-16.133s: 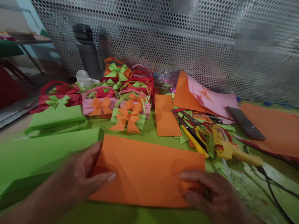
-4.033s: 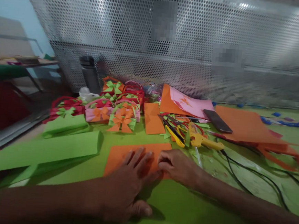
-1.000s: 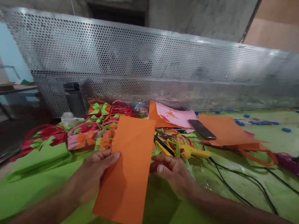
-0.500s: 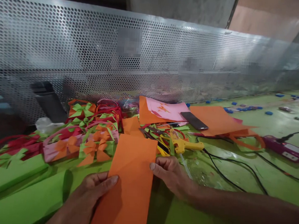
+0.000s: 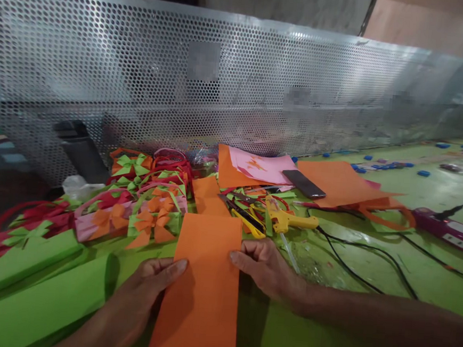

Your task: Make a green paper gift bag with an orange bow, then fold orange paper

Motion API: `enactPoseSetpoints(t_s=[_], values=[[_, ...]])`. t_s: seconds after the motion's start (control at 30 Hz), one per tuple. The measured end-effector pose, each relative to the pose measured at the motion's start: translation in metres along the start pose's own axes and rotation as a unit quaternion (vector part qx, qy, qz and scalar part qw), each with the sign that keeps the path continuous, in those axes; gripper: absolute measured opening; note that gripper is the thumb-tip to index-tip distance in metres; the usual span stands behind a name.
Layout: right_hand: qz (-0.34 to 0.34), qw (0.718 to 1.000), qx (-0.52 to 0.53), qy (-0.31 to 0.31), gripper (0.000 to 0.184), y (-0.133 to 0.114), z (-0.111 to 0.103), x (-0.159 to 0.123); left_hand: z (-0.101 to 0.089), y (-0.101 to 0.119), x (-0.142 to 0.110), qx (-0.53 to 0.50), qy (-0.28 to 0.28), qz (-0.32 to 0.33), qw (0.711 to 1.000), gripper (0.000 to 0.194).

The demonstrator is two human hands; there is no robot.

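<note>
Left hand [image 5: 142, 295] is pinching the left edge of the orange sheet [image 5: 203, 299], right hand [image 5: 266, 267] is gripping the right edge, and both thumbs are lying on top. The orange sheet's sitting between them over the green table [image 5: 302, 339], near end running out of view. Step's looking like steadying and lining up, imo. Next move is probably calling for a light, even hold on those 2 edges so nothing's creasing.

Sheet [image 5: 201, 299] between left hand [image 5: 144, 289] and right hand [image 5: 266, 264]. Glue gun [image 5: 287, 220] just beyond right hand, phone [image 5: 305, 184] behind it, power strip [image 5: 447, 229] well right of that hand. Bags [image 5: 107, 222] beyond left hand, bottle [image 5: 81, 152] behind them, screen [image 5: 243, 67] farthest back.
</note>
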State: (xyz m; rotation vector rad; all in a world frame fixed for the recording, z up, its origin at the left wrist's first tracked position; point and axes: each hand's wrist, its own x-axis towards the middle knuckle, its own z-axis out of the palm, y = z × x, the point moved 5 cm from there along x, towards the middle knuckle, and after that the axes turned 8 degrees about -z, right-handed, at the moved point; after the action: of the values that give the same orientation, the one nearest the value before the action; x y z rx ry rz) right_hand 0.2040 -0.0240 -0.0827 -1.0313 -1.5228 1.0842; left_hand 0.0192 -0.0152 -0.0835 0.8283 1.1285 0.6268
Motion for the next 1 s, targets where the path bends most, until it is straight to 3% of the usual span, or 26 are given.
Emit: enactPoseSetpoints(t_s=[0.37,0.5,0.63,0.77,1.0], values=[[-0.015,0.998,-0.007,0.066,0.038,-0.003,-0.015,0.014,0.001,-0.002,0.005,0.097,-0.041,-0.015,0.994,0.026],[0.008,0.999,0.006,0.041,0.035,0.001,-0.012,0.017,0.002,0.0,0.004,0.065,-0.048,-0.047,0.996,0.026],[0.048,0.999,0.017,-0.007,0.032,0.003,-0.004,0.013,0.0,0.004,0.004,-0.036,-0.001,-0.008,0.999,0.026],[0.07,0.997,0.022,-0.038,0.032,0.001,0.001,0.008,-0.004,0.002,0.005,-0.07,0.019,0.006,0.997,0.025],[0.075,0.995,-0.01,-0.064,0.027,-0.001,0.002,0.003,-0.006,0.001,0.006,-0.098,0.011,0.014,0.995,0.016]])
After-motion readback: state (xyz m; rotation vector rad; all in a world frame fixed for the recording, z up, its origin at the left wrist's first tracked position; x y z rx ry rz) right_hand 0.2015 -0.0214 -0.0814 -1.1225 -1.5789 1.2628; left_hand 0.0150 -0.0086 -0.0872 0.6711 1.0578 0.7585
